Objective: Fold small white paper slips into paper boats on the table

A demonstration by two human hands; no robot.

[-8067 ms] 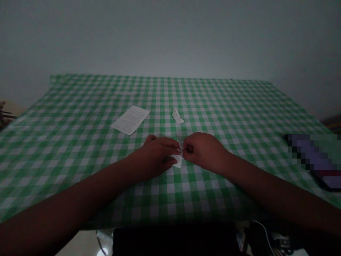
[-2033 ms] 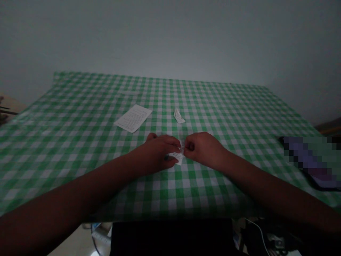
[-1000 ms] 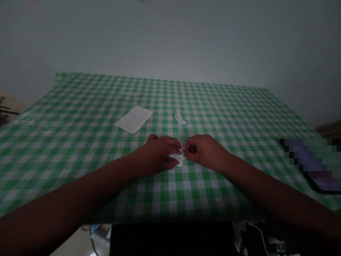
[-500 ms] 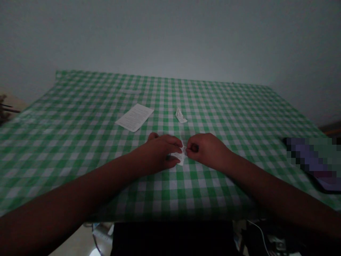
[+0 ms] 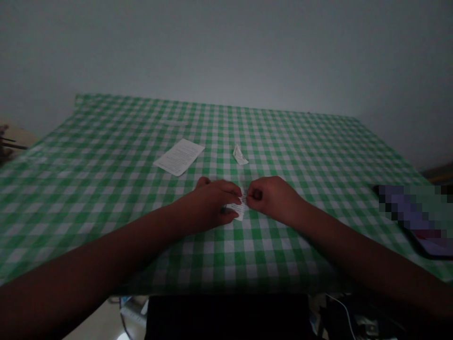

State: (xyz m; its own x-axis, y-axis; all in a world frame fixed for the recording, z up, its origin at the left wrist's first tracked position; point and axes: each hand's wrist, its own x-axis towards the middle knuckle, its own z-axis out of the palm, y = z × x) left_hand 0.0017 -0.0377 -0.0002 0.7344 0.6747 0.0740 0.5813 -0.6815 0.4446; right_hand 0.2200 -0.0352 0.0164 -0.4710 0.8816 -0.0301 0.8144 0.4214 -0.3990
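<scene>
A small piece of printed white paper (image 5: pixel 236 208) lies on the tablecloth between my hands. My left hand (image 5: pixel 212 204) rests over its left part, fingertips and thumb pressing it against the cloth. My right hand (image 5: pixel 271 197) is curled, thumb and forefinger pinched together at the paper's right edge. The fingers hide much of the paper, so its exact shape cannot be made out. Beyond my hands stands a small folded scrap of printed paper (image 5: pixel 239 155). Farther left a larger printed sheet (image 5: pixel 180 157) lies flat, its corners rounded.
A green and white checked tablecloth (image 5: pixel 300 151) covers the table, which meets a plain wall at the back. At the right edge lies a dark phone-like device (image 5: pixel 417 236), partly blurred out. A faint pale strip (image 5: pixel 175 123) lies far left. Cables (image 5: pixel 345 307) hang below the front edge.
Both hands stay almost in place around the small paper; my right fingertips shift only slightly at its right edge. The other papers keep their places, and the view has moved a little.
</scene>
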